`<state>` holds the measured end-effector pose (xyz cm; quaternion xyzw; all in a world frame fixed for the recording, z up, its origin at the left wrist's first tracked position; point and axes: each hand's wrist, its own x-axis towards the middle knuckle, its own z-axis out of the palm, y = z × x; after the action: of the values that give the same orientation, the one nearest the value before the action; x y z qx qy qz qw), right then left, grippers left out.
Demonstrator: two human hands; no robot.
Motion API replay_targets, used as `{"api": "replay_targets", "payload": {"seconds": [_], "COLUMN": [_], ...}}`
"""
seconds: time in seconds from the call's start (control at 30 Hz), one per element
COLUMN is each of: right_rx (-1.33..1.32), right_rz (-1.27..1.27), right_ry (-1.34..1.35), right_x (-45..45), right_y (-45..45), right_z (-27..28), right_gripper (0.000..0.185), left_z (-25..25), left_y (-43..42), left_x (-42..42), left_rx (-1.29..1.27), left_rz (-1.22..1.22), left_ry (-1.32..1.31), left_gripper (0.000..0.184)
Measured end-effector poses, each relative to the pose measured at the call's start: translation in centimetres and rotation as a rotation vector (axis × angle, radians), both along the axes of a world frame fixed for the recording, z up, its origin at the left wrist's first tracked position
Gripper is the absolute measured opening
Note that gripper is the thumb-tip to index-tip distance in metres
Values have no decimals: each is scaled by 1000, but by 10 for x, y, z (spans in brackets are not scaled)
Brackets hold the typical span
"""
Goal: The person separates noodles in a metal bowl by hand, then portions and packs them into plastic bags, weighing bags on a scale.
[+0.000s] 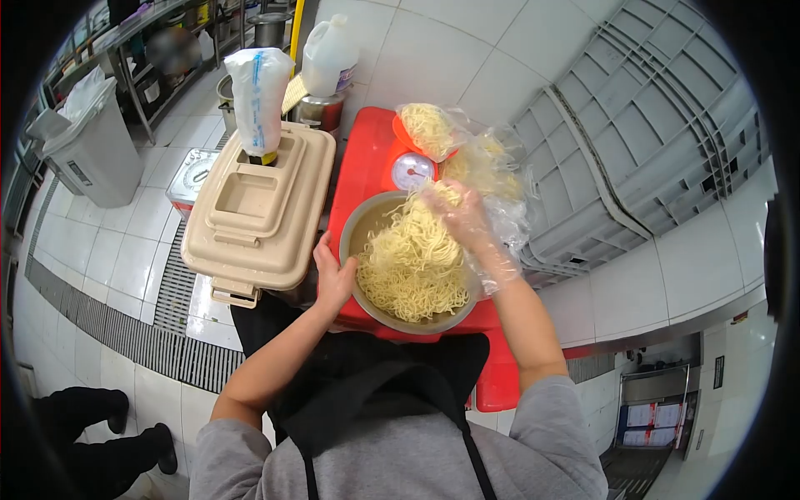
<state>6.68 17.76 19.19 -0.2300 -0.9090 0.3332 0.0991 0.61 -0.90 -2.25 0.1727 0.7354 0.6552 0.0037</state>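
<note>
A large metal bowl heaped with pale yellow noodles rests on a red table. My left hand, bare, grips the bowl's left rim. Inside a clear plastic glove, my right hand is closed around a clump of noodles lifted above the heap, with strands hanging down into the bowl. Just beyond the bowl stands an orange dial scale, carrying a clear bag of noodles. More clear plastic bags, some with noodles inside, lie to the scale's right.
To the left sits a beige lidded container with a roll of plastic bags on top. A white jug is behind it. Grey plastic crates line the right side. Another person's legs show at lower left.
</note>
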Motion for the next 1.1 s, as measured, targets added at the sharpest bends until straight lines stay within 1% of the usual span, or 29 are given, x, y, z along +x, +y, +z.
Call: {"api": "replay_targets", "payload": {"seconds": [0.03, 0.13, 0.17, 0.2, 0.23, 0.3, 0.37, 0.4, 0.47, 0.53, 0.63, 0.7, 0.73, 0.8, 0.83, 0.9, 0.93, 0.97, 1.03, 1.1], "right_rx": [-14, 104, 320, 252, 180, 122, 143, 176, 252, 150, -33, -188, -208, -251, -216, -445, -560, -581, -619, -555], "right_rz": [7, 162, 329, 435, 539, 589, 488, 452, 373, 280, 171, 107, 139, 203, 245, 274, 291, 307, 341, 340], "right_ry": [116, -7, -78, -14, 48, 99, 68, 97, 163, 184, 188, 169, 216, 303, 229, 195, 177, 172, 161, -20], "right_x": [0, 9, 20, 30, 40, 46, 48, 45, 35, 29, 20, 18, 17, 18, 20, 22, 21, 21, 19, 28], "right_y": [9, 17, 21, 32, 48, 45, 39, 36, 36, 35, 32, 34, 33, 27, 24, 18, 18, 19, 24, 34], "right_z": [-10, -19, -26, -57, -103, -116, -115, -117, -116, -111, -97, -77, -65, -34, -8, 22, 27, 22, 1, -40], "right_gripper": [56, 59, 55, 49, 43, 37, 36, 36, 35, 37, 42, 45, 45, 45, 42, 40, 39, 36, 31, 24], "left_z": [8, 17, 19, 19, 18, 15, 8, -3, -1, 13, 10, -2, -2, 2, 3, -8, -14, -20, -16, -10], "left_y": [-3, -9, -11, -13, -15, -18, -13, -4, 11, 29, 47, 48, 48, 40, 34, 24, 20, 16, 6, -1], "left_x": [-4, -16, -20, -24, -26, -30, -35, -41, -53, -63, -74, -70, -67, -61, -56, -52, -51, -51, -45, -40], "left_rx": [-14, -53, -17, 18, 52, 23, -27, -66, -186, -341, -512, -423, -377, -303, -268, -224, -203, -188, -161, -127], "left_rz": [-24, -57, -48, -41, -36, -80, -99, -107, -124, -124, -426, -315, -262, -248, -240, -170, -133, -98, -31, 9], "left_ry": [0, 88, 103, 117, 128, 103, 61, 35, -6, -47, -286, -166, -103, -198, -250, -246, -243, -237, -218, -219], "left_gripper": [69, 66, 64, 62, 60, 57, 56, 57, 58, 57, 49, 41, 37, 34, 33, 32, 31, 33, 32, 32]}}
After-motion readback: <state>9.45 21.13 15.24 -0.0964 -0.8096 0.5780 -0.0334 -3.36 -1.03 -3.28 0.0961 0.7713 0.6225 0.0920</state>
